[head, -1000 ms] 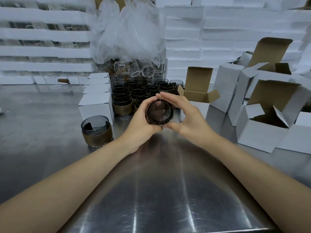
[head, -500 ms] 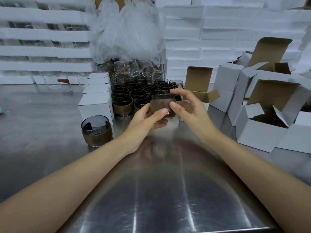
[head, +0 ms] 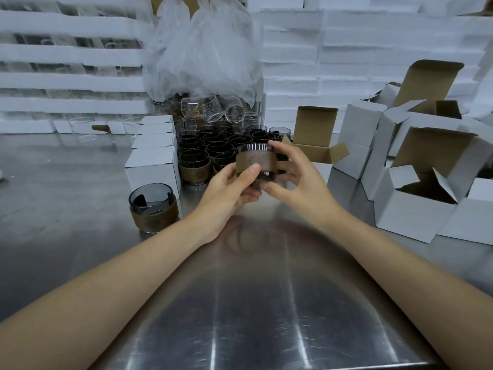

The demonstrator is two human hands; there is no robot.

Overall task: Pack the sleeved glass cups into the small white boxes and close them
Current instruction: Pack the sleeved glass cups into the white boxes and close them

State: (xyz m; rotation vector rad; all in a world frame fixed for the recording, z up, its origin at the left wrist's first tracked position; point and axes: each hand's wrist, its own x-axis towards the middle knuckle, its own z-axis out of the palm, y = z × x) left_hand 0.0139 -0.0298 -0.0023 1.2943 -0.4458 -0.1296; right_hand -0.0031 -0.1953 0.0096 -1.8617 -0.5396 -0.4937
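Brown sleeve round a smoked glass cup (head: 254,162), held upright in the air between both hands, above the steel table (head: 240,303) and just in front of the cluster of sleeved cups (head: 205,153). Left hand (head: 229,188) at the near side: thumb pressed flat on the sleeve's front, fingers curled beneath the base. Right hand (head: 296,182) at the other side: forefinger hooked over the far rim, thumb tucked at the bottom edge, remaining fingers curled behind and partly hidden. Not yet in any box. Directly behind the right hand, an open box (head: 314,140), lid flap standing up, brown inside. Further right, more open boxes (head: 426,188) crowded together, flaps raised, some tilted. Left of the cluster, a row of closed white boxes (head: 153,166) running away from the viewer. Nearer and left of that row, a lone sleeved cup (head: 153,209) upright on the table, well apart from the hands. Behind the cluster, clear glass beakers (head: 210,108) lying on their sides beneath crumpled plastic bags (head: 202,49). White foam slabs (head: 346,62) stacked along the back.
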